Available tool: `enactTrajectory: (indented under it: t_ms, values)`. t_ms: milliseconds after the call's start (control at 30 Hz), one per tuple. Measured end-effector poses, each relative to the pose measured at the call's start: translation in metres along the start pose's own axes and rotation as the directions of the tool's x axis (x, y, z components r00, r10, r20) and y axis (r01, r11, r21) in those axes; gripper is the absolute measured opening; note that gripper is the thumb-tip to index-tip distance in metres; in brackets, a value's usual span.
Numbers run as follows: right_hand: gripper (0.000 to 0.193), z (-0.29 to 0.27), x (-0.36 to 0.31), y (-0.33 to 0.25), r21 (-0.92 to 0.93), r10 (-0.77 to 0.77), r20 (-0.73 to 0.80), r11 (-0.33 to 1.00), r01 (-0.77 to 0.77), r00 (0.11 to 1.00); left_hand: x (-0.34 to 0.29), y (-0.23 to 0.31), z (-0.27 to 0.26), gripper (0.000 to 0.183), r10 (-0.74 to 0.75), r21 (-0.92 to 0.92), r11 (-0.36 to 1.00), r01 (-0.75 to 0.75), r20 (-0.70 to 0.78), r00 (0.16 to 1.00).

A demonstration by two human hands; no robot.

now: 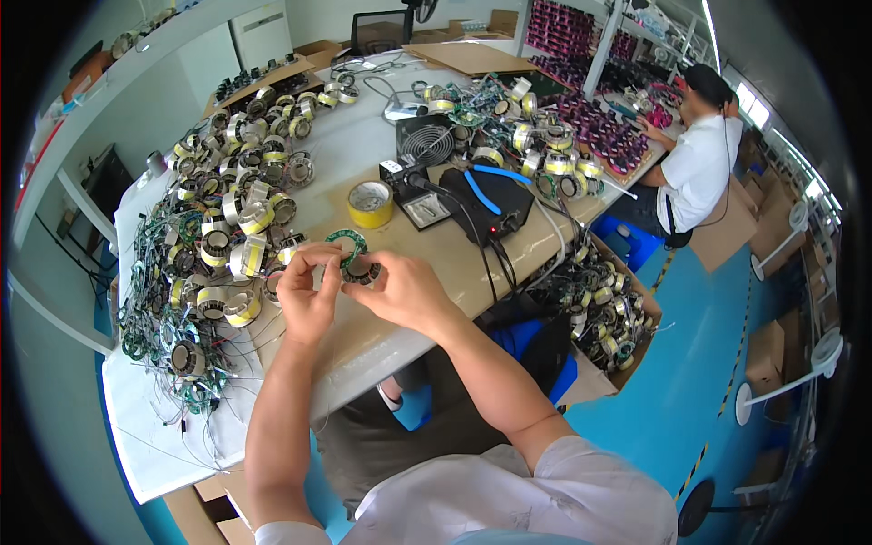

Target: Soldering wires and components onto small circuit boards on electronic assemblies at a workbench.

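Observation:
Above the near edge of the table, my two hands meet with fingertips close together. My left hand point(309, 295) is closed, pinching a green ring-shaped circuit board point(360, 243) that stands tilted up. Just below and to the right of the board, my right hand point(407, 289) grips a dark motor stator point(365, 272), partly covered by the fingers. Board and stator are very close; whether they touch, I cannot tell. Beyond the hands stands a round tub wrapped in yellow tape point(371, 205), with greyish contents.
Many yellow-taped motor coils point(256, 216) and wired green boards point(150, 313) crowd the left. At right lie blue-handled pliers point(483, 193) on a black box, by a soldering station point(422, 207) and a fan unit point(427, 143). A carton of parts point(604, 313) stands below; a co-worker point(699, 154) sits far right.

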State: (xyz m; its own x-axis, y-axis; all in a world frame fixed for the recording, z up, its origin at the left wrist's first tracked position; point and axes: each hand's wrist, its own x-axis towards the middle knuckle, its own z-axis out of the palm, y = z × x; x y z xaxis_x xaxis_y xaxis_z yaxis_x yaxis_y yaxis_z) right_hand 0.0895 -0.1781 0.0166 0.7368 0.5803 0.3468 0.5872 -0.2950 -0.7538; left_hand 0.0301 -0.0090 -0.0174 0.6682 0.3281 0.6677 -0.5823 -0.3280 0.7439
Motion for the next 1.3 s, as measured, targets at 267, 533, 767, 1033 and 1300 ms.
enactTrajectory:
  t_ms: [267,533,767,1033,1300]
  values:
    - [0.014,-0.018,0.026,0.026,-0.106,-0.299,-0.174,0.953,0.284,0.938,0.004,-0.004,-0.002,0.006,-0.115,-0.209,0.976,0.067,-0.226,0.967]
    - [0.027,-0.223,0.126,0.041,-0.210,-0.173,-0.352,0.972,0.102,0.920,0.007,0.000,-0.008,0.009,-0.338,-0.393,0.894,0.215,-0.278,0.899]
    - [0.022,-0.295,0.216,0.113,-0.551,0.338,-0.231,0.728,-0.409,0.913,-0.003,-0.011,0.005,0.012,-0.398,-0.240,0.898,0.368,-0.089,0.913]
    - [0.021,-0.192,0.188,0.051,-0.933,-0.002,-0.028,0.360,-0.025,1.000,-0.014,-0.011,0.009,0.023,-0.317,-0.084,0.938,0.335,0.180,0.931]
    - [0.043,-0.009,0.158,-0.016,-0.408,-0.252,0.562,0.744,0.529,0.788,-0.013,0.026,0.006,0.024,-0.036,0.153,0.988,0.037,-0.007,0.999]
